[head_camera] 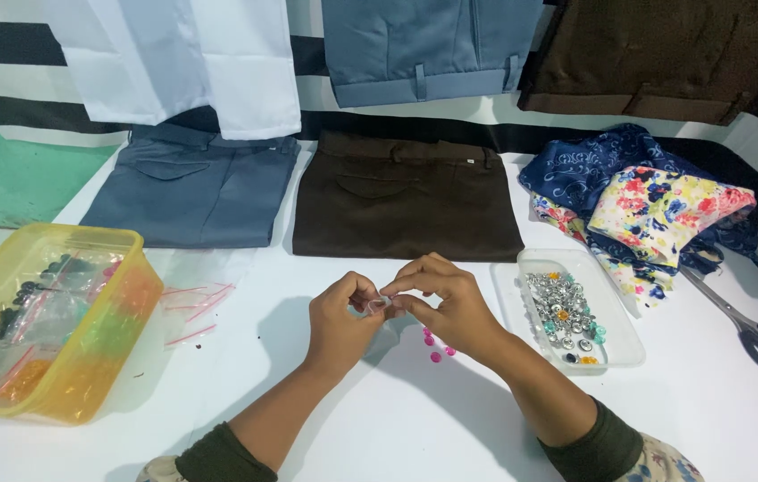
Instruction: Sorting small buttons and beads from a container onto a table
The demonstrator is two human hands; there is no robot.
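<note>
- Right now both hands meet over the white table (397, 428), just left of the clear tray (629, 353) of silver snap buttons (562, 312).
- As I judge it, the step in hand is fiddling a single small piece: the left hand (339, 326) and right hand (446, 303) pinch a tiny clear, silvery piece (378, 305) between thumb and fingertips, both sets of fingers closed on it from opposite sides.
- Whether that piece is a small bag or a fastener is too small to tell.
- A few pink beads (437, 346) lie loose on the table, under the right wrist and nearer the tray than anything else.
- The next move probably calls for a fine, steady pinch and little travel, since the piece is small and the tray's near rim sits close to the right forearm.
- Room for moving: open table lies toward the person from the tray, and a bare stretch left of it runs as far as the yellow tub (84, 375) of bagged beads.
- Edges to mind: right of the tray the scissors (754, 330) rest with handles near the table's edge; behind it sit the floral cloth (656, 210) and the folded brown trousers (406, 196).
- Some small clear bags (196, 299) with pink strips lie between the tub and the hands.
</note>
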